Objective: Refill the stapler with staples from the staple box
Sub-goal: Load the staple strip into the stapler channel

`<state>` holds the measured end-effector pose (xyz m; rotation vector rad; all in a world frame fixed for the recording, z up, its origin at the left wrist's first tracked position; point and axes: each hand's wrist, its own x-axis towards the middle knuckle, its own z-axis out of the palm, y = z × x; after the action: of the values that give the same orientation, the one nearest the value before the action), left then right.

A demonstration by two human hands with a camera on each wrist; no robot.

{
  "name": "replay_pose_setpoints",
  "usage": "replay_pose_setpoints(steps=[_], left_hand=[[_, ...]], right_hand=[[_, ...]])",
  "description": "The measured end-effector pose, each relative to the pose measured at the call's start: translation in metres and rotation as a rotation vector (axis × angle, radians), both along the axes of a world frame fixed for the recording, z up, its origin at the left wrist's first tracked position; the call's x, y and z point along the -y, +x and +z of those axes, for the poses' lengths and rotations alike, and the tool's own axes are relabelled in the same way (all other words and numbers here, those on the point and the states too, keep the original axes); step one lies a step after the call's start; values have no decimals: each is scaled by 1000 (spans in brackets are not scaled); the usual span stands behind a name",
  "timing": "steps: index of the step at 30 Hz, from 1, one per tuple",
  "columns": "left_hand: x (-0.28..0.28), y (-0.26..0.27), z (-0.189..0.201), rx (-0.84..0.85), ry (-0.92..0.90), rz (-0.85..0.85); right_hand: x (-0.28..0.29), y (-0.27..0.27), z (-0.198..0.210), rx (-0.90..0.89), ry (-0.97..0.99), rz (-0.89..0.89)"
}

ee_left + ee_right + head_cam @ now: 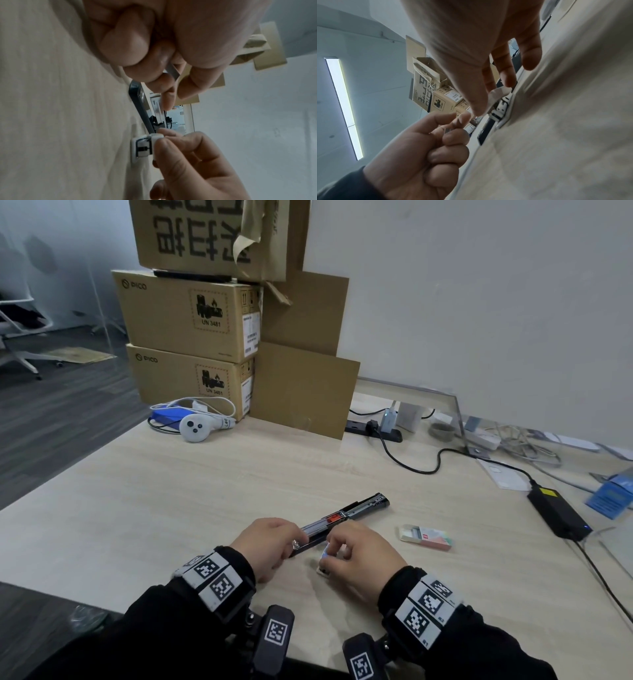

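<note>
A black stapler point(346, 513) lies opened out flat on the pale wooden table point(171, 508), its metal staple channel facing up. My left hand point(294, 539) is at the stapler's near end and pinches a short silver staple strip point(173, 70) between thumb and fingers. My right hand point(334, 549) pinches the flap of a small white box point(142, 147) with black print that rests on the table beside the stapler's near end. A colourful staple box point(424, 537) lies to the right, apart from both hands.
Stacked cardboard boxes point(191, 316) stand at the back, with a white controller point(195, 428) and a blue pack in front. A power strip point(373, 429), a black adapter point(558, 518) with its cable, and a blue carton point(613, 494) occupy the right side.
</note>
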<state>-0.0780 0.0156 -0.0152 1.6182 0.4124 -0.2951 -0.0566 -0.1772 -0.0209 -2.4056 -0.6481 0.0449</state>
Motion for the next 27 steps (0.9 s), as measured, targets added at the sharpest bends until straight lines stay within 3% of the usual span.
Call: replay_pose_setpoints(steps=[3,8,13,16,18,21,24,27], left_hand=[[-3,2,2,-134,-111,42],[0,1,2,-69,-292,107],[4,-3,8,-24,-325,78],[4,-4,11,-3,-333,53],[4,-4,13,3,-331,38],[6,-3,15,19,-324,23],[9,-3,17,33,-313,8],[9,-4,19,51,-291,-1]], right_hand=[[5,1,7,-14,-106,0],[23,9,19,-18,-241,-161],[61,32,32,-50,-398,-432],[69,36,38,-67,-426,-506],[62,31,40,0,-342,-497],[31,14,42,86,-62,-302],[-13,-10,44,-49,167,-119],[-36,-13,34,-191,294,-93]])
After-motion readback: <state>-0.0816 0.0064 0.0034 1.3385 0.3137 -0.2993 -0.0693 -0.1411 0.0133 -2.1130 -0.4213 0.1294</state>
